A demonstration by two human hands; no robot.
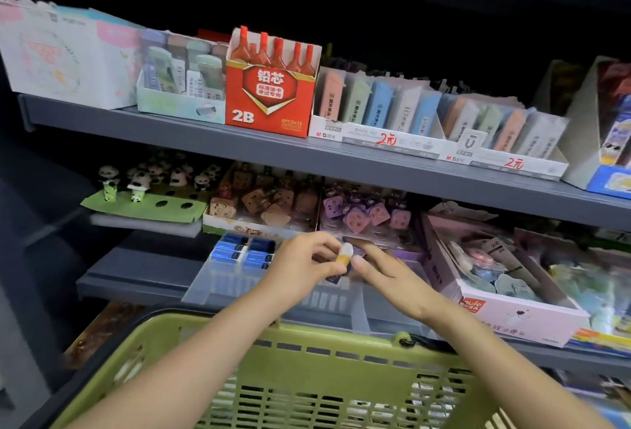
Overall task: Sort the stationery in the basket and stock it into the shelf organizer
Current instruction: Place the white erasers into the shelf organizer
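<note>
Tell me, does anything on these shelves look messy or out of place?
Mostly tidy. The panda display on the lower shelf has two open holes in its green card, as if pieces are missing. The pastel boxes on the upper shelf lean unevenly. Nothing is spilled.

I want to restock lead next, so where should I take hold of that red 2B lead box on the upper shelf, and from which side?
Grip the red 2B lead box across its front and back faces near the top edge, coming from the front and above. Cartons stand close against both side walls, so those look blocked, and the red caps sticking out of the open top should be avoided.
</note>
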